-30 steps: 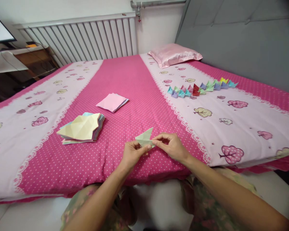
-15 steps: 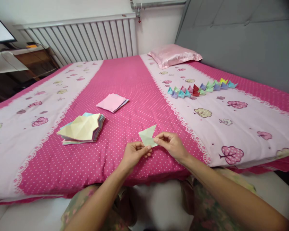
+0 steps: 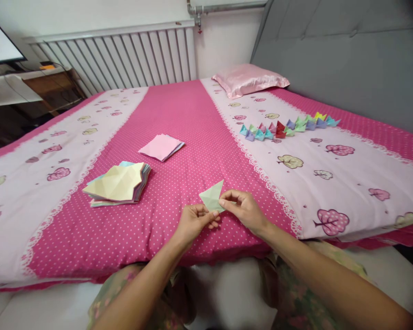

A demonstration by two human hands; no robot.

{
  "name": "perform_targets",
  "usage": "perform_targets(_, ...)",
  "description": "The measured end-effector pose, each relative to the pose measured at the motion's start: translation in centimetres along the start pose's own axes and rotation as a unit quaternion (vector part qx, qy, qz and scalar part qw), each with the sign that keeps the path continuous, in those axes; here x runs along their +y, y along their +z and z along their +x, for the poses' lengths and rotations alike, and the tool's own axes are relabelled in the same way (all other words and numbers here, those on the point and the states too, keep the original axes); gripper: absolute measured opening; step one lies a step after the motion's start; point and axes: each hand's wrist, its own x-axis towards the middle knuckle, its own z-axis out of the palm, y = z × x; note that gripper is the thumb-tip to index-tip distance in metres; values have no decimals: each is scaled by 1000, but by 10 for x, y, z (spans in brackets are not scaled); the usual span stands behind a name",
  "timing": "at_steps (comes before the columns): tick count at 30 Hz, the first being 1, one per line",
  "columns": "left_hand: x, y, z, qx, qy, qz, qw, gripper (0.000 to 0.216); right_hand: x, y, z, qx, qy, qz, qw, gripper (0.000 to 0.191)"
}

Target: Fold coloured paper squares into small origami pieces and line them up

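Note:
A pale green folded paper [image 3: 211, 196] is held just over the pink dotted bedspread, near its front edge. My left hand [image 3: 197, 223] pinches its lower edge between thumb and fingers. On the paper's right side, the thumb and fingertips of my right hand [image 3: 242, 208] are closed on it and hide part of that side. One pointed corner of the paper sticks up toward the far side of the bed.
Left of my hands lies a thick stack of creased papers [image 3: 119, 184], cream on top. Behind it sits a smaller stack of pink square paper [image 3: 161, 146]. Several small folded paper pieces [image 3: 280, 130] stand in rows at the right. A pink pillow [image 3: 249, 79] lies farther back.
My right fingers have shifted slightly left over the paper, and the notch at its right side no longer shows as before. Both hands keep hold of it.

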Motion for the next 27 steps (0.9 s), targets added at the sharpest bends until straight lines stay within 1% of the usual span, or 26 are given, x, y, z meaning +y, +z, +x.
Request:
perform_targets(3,1,4,-1,-8,1,2,1000,28,-3,2,-1,-2,2,-13,1000,15)
perform_targets(6,5,4,0,-3,26,20,999,31,-4,1,-1,14,9,-25,1000,16)
perform_targets(9,10,-2,2,51,59,31,997,32,-2,-3,1,-2,34,-10,999,17)
perform_targets(10,12,-4,2,70,62,24,995,32,-2,-4,1,-9,43,-7,999,18)
perform_targets(12,14,-8,2,89,59,3,994,31,-1,-5,2,-17,56,-5,998,19)
perform_targets(17,14,-10,2,83,38,-29,995,29,-1,-5,1,-22,67,-4,998,24)
perform_targets(22,17,-8,0,74,43,-41,996,20,-5,-5,2,-8,43,-23,999,18)
perform_targets(27,18,-5,-3,72,40,-58,995,15,-9,-7,1,-21,20,-46,999,16)
